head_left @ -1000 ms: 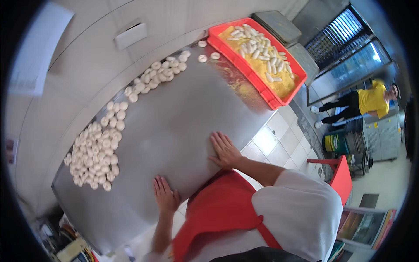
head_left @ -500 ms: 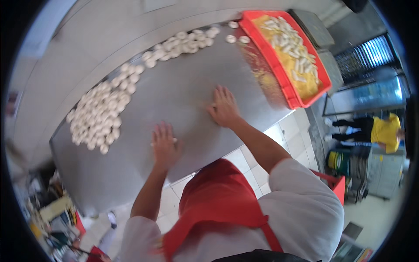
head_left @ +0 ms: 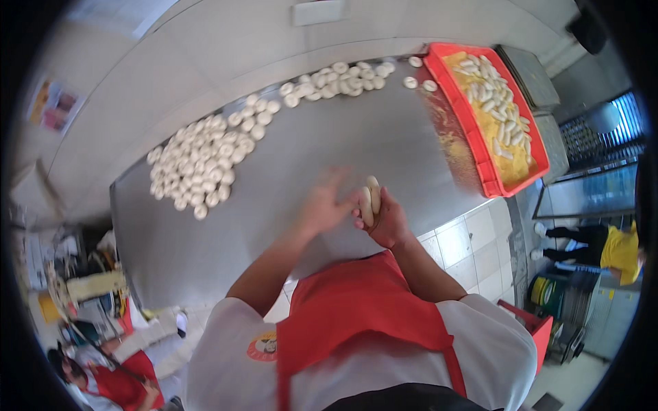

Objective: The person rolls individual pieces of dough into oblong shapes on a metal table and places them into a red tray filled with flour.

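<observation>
Two elongated dough pieces (head_left: pixel 367 203) rest in my right hand (head_left: pixel 384 221), its fingers curled around them, just over the steel table (head_left: pixel 308 144). My left hand (head_left: pixel 324 204), blurred by motion, is to their left with its fingers spread and nothing visible in them. Along the far edge lie several piles of pale round dough pieces (head_left: pixel 194 162). At the right end sits a red plastic tray (head_left: pixel 481 151) holding elongated dough pieces on yellow crumbs, with a reddish, crumb-dusted patch beside it.
A co-worker in yellow (head_left: pixel 617 246) appears at the right, beyond the tray. Another person in a red apron (head_left: pixel 120 383) is at lower left, near assorted clutter (head_left: pixel 89 288). Metal pans (head_left: pixel 521 75) stand behind the tray. A tiled wall (head_left: pixel 240 48) borders the table.
My hands have left their flat places on the tabletop. The right now grips two elongated dough pieces; the left has moved rightward, toward it. The view has shifted.
</observation>
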Action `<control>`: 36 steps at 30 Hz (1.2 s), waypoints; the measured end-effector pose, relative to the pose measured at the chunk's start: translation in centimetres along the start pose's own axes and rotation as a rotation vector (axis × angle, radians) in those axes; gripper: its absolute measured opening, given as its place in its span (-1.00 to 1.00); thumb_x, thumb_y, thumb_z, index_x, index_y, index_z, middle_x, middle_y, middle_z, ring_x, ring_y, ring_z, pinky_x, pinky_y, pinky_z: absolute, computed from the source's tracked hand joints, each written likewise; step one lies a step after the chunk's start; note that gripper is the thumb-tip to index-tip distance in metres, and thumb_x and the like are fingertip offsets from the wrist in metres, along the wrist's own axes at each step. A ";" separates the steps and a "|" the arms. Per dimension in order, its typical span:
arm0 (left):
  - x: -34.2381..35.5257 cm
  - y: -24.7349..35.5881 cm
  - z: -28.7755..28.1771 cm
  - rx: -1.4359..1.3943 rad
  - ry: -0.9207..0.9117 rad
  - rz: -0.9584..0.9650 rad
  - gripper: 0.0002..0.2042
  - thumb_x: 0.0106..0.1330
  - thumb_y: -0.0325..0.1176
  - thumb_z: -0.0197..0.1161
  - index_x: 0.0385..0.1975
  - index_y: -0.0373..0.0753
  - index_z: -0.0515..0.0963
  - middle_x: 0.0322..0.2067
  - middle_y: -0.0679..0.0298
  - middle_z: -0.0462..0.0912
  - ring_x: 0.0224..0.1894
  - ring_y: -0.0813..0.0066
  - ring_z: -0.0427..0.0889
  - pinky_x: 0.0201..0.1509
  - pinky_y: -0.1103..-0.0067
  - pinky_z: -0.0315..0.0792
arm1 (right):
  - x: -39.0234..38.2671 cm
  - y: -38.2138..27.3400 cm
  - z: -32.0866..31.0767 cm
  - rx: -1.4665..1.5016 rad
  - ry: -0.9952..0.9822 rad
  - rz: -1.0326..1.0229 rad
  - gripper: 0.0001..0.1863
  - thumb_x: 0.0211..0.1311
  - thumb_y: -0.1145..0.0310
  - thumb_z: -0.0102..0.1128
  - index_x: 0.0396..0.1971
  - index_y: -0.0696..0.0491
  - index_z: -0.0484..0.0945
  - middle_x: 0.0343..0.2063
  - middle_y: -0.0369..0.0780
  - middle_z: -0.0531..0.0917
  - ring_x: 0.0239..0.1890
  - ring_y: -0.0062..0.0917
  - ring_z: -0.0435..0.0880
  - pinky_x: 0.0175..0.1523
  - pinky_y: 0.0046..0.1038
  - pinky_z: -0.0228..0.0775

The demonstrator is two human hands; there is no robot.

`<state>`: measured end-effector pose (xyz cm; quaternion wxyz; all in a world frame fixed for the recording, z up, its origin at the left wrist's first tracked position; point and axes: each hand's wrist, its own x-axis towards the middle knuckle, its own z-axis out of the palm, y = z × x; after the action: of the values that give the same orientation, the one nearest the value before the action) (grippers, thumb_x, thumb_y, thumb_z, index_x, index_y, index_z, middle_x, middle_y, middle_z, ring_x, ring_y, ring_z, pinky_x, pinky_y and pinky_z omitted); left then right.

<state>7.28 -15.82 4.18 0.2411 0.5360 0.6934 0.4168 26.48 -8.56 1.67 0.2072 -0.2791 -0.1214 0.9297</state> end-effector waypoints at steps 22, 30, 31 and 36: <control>0.6 -13.7 -11.5 0.058 0.236 -0.416 -0.74 0.31 -0.42 0.46 -0.11 -0.38 0.58 -0.25 0.13 0.68 -0.18 0.21 0.72 0.00 0.39 0.62 | 16.6 -25.1 -3.2 -1.421 0.708 -0.770 -0.71 0.25 0.27 0.37 -0.21 0.13 0.52 -0.19 -0.08 0.71 -0.18 -0.30 0.71 0.01 -0.28 0.55; -25.0 -13.8 -2.2 0.526 0.024 0.072 -0.62 0.47 -0.32 0.28 0.20 -0.36 0.62 0.13 -0.01 0.72 0.29 -0.06 0.62 0.39 0.17 0.45 | -5.4 -2.5 -16.2 -2.350 0.181 -0.570 -0.17 0.33 0.04 0.40 0.47 0.17 0.33 0.46 0.02 0.40 0.52 -0.09 0.35 0.55 -0.13 0.24; -24.9 -13.0 -1.9 0.529 0.027 0.066 -0.62 0.47 -0.32 0.28 0.20 -0.36 0.62 0.13 -0.01 0.72 0.29 -0.06 0.62 0.39 0.17 0.45 | -6.2 -1.2 -15.1 -2.349 0.171 -0.570 -0.17 0.33 0.04 0.40 0.47 0.17 0.33 0.46 0.02 0.40 0.52 -0.09 0.35 0.55 -0.13 0.24; -14.2 -12.0 -1.6 0.672 -0.154 0.067 -0.18 0.45 -0.05 0.21 0.56 -0.46 0.13 0.54 -0.25 0.18 0.60 -0.26 0.11 0.65 0.00 -0.04 | -0.8 -1.4 -10.1 -2.483 0.330 -0.388 0.06 0.47 -0.30 0.02 0.62 0.21 -0.04 0.65 0.01 -0.03 0.69 -0.05 -0.09 0.69 0.00 -0.23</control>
<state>3.95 -30.69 -6.60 0.0891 0.6379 0.7536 0.1313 33.28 -6.61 -5.66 -0.0480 -0.3750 -0.9204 0.0994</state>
